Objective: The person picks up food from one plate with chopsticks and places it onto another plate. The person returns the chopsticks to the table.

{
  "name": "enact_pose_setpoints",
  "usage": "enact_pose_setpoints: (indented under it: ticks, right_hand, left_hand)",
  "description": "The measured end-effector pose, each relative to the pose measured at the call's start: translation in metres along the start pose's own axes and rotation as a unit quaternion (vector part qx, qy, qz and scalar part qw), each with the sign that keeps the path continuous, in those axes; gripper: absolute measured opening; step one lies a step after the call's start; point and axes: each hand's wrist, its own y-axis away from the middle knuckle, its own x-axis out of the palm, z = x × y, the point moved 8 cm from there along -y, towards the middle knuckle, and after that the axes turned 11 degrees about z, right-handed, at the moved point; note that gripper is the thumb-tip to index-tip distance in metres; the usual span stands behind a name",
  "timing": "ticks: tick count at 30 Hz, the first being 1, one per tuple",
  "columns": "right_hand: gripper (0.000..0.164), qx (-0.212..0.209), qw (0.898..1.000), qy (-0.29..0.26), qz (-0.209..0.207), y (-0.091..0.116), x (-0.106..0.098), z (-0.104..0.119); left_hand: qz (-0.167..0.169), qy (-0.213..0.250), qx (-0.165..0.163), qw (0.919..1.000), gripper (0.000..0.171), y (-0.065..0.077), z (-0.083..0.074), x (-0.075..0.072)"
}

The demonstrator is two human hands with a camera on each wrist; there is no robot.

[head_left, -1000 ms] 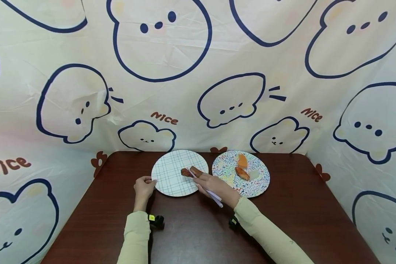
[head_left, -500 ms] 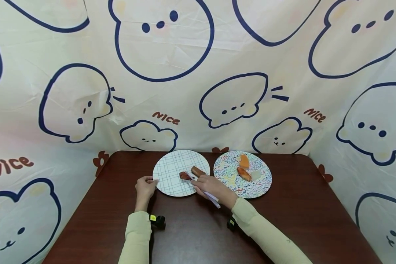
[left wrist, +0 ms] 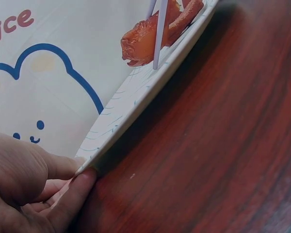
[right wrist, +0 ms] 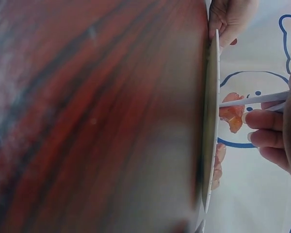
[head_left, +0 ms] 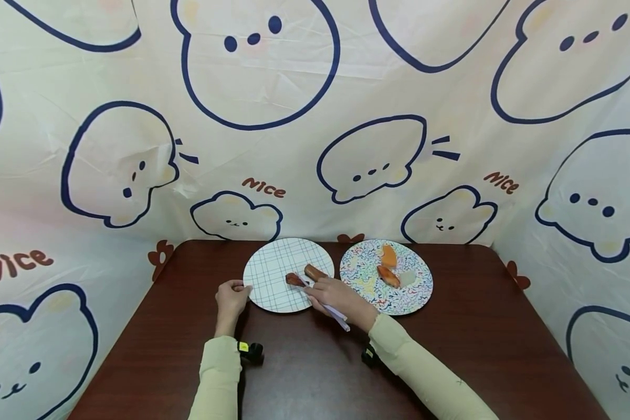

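My left hand [head_left: 231, 300] pinches the left rim of a white plate with a blue-green grid [head_left: 270, 271], thumb above and finger below in the left wrist view. My right hand [head_left: 342, 296] holds a pair of pale purple chopsticks [head_left: 337, 315]. Their tips are at a glossy reddish-brown piece of meat [left wrist: 144, 42] on the plate; in the right wrist view one chopstick [right wrist: 254, 100] crosses it. Whether the tips grip the meat, I cannot tell. A brown sausage-like piece [head_left: 315, 272] lies just right of it, partly behind the right hand.
Right of the grid plate stands a speckled multicoloured plate [head_left: 357, 280]. It bears an orange slice-like piece [head_left: 388, 256], a browned piece like a chicken wing [head_left: 388, 276] and a pale translucent piece [head_left: 407, 278]. Both plates stand near the back edge of the dark wooden table [head_left: 304, 373], before a patterned cloth.
Compared with a second ago, the meat has shifted slightly nearer and away from the sausage-like piece, with the right hand and chopsticks. The left hand stays at the rim. Little differs over the last half second.
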Motion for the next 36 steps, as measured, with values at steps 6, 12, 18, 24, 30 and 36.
enact_pose_setpoints:
  ticks: [6, 12, 18, 24, 30, 36]
  right_hand:
    - [0.022, -0.001, 1.000, 0.005, 0.003, -0.002, 0.000, 0.000]
    - [0.023, 0.000, 1.000, 0.004, 0.006, -0.002, 0.000, 0.000]
    - [0.026, 0.003, 1.000, 0.001, 0.022, -0.003, 0.002, -0.001]
    - [0.027, -0.001, 1.000, -0.006, 0.014, -0.003, 0.001, -0.001]
    - [0.027, 0.009, 0.999, -0.047, 0.013, -0.001, 0.004, -0.003]
    - [0.023, -0.018, 0.995, -0.087, -0.041, 0.002, -0.006, 0.000]
  left_hand:
    - [0.000, -0.001, 0.001, 1.0000, 0.032, 0.001, 0.000, 0.000]
    - [-0.003, -0.001, 0.005, 1.0000, 0.032, 0.000, -0.002, 0.000]
    - [-0.005, -0.003, -0.002, 1.0000, 0.032, -0.002, 0.002, 0.000]
    - [0.004, 0.006, -0.003, 1.0000, 0.032, -0.002, 0.003, 0.001]
    - [-0.001, 0.001, -0.009, 1.0000, 0.030, -0.002, 0.004, 0.001]
    - [-0.003, -0.001, -0.006, 1.0000, 0.031, -0.002, 0.004, 0.000]
